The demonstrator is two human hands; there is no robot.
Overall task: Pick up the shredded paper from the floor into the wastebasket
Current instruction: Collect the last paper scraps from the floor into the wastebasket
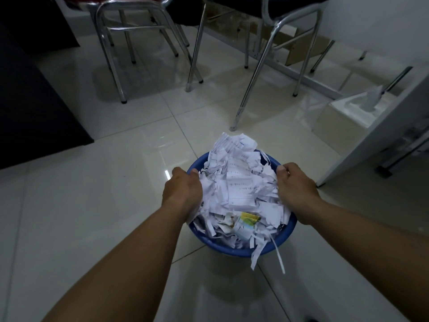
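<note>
Fingers (177, 170) of left hand (182, 191) curled over the left rim of the blue wastebasket (216, 246), thumb inside against the paper. Same grip by right hand (296, 187) on the right rim. Shredded paper (236, 182) heaped above the rim between both hands, a few strips hanging over the near edge. Pale tiled floor (92, 205) beneath; chrome chairs (134, 29) far behind, tissue box (343, 115) far right.

Glossy pale tiled floor (81, 217), chrome chair legs (115, 73) standing on it, white tissue box (343, 117) at right
</note>
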